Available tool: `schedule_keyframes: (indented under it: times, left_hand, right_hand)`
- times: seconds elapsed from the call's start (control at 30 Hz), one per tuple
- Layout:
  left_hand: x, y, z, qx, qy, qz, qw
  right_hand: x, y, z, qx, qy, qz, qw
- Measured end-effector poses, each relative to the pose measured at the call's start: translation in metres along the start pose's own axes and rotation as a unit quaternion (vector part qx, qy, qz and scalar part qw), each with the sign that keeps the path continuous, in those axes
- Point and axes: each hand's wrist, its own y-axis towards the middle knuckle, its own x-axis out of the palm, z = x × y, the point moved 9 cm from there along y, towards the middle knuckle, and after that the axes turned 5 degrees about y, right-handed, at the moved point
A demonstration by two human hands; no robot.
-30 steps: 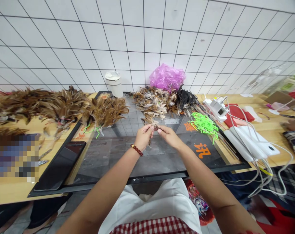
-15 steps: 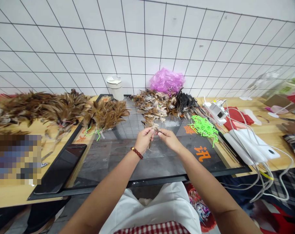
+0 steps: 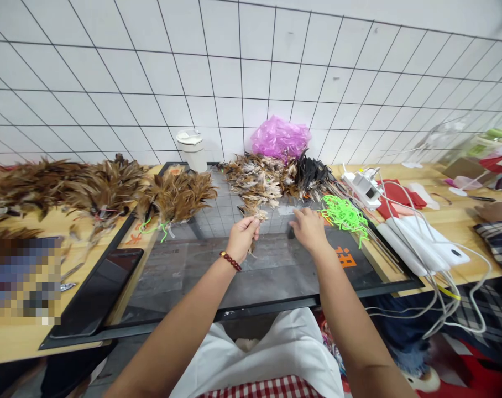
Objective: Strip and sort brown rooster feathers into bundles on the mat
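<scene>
My left hand [image 3: 241, 236], with a beaded bracelet on its wrist, is closed in a pinch over the dark glass-like board. It holds brown feathers [image 3: 252, 250], whose ends show below the fingers. My right hand [image 3: 309, 228] is apart from it, over the board, with its fingers stretched forward and nothing visible in them. Just beyond the left hand lies a pile of mixed brown and white feathers [image 3: 255, 179]. A tangle of bright green cords [image 3: 344, 215] is right of my right hand.
Bunched brown feathers [image 3: 180, 196] lie left, near a white lidded cup [image 3: 192, 149]. A pink plastic bag [image 3: 280, 138] and black feathers [image 3: 311, 174] stand at the back. A phone [image 3: 99, 293] rests at front left. White power banks with cables [image 3: 423, 243] sit right, near another person's sleeve [image 3: 497, 237].
My right hand has let go of the feathers and moved right, its fingers opening out. My left hand stays in place, still pinching them. The view has shifted slightly.
</scene>
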Motion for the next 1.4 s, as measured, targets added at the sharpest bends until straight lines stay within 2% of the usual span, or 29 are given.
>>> schedule_keyframes:
  times: [0.03, 0.1, 0.2, 0.33, 0.57, 0.73, 0.87, 1.03, 1.1, 1.17, 1.23, 1.3, 1.37, 1.4]
  left_hand:
    - [0.003, -0.001, -0.001, -0.017, -0.015, -0.015, 1.000]
    - [0.012, -0.005, -0.006, -0.060, -0.042, -0.057, 0.996]
    - [0.026, -0.013, -0.011, -0.120, -0.060, -0.133, 0.982]
    - [0.035, -0.020, -0.012, -0.137, -0.049, -0.182, 0.972]
    - [0.037, -0.022, -0.018, -0.155, -0.055, -0.205, 0.965]
    - [0.042, -0.024, -0.020, -0.166, -0.064, -0.224, 0.958]
    - [0.047, -0.026, -0.013, -0.147, -0.070, -0.226, 0.961]
    - [0.038, -0.019, -0.007, -0.088, -0.012, -0.166, 0.982]
    - [0.029, -0.014, -0.004, -0.071, -0.013, -0.130, 0.989]
    - [0.014, -0.007, 0.003, -0.050, -0.036, -0.080, 0.995]
    - [-0.004, -0.001, 0.014, -0.020, -0.075, -0.022, 0.997]
    - [-0.022, 0.003, 0.022, 0.006, -0.112, 0.035, 0.993]
    - [-0.037, 0.006, 0.028, 0.021, -0.141, 0.083, 0.986]
    - [-0.043, 0.006, 0.029, 0.024, -0.152, 0.101, 0.983]
  right_hand:
    - [0.001, 0.001, -0.012, -0.038, 0.069, -0.003, 0.997]
    - [0.007, -0.001, -0.036, -0.107, 0.210, -0.042, 0.971]
    - [0.016, -0.006, -0.060, -0.147, 0.321, -0.118, 0.928]
    - [0.017, -0.008, -0.063, -0.133, 0.345, -0.145, 0.918]
    - [0.011, -0.009, -0.069, -0.156, 0.358, -0.149, 0.908]
    - [0.012, -0.008, -0.067, -0.146, 0.330, -0.111, 0.926]
    - [0.014, -0.007, -0.061, -0.118, 0.308, -0.068, 0.942]
    - [0.017, -0.004, -0.062, -0.121, 0.303, -0.060, 0.943]
    - [0.009, 0.001, -0.049, -0.102, 0.273, -0.030, 0.956]
    - [-0.006, 0.005, -0.022, -0.041, 0.183, 0.019, 0.982]
    - [-0.018, 0.006, 0.011, 0.052, 0.029, 0.031, 0.998]
    - [-0.021, 0.003, 0.041, 0.137, -0.096, -0.021, 0.986]
    - [-0.020, -0.002, 0.059, 0.189, -0.158, -0.066, 0.967]
    - [-0.022, -0.003, 0.063, 0.204, -0.175, -0.062, 0.961]
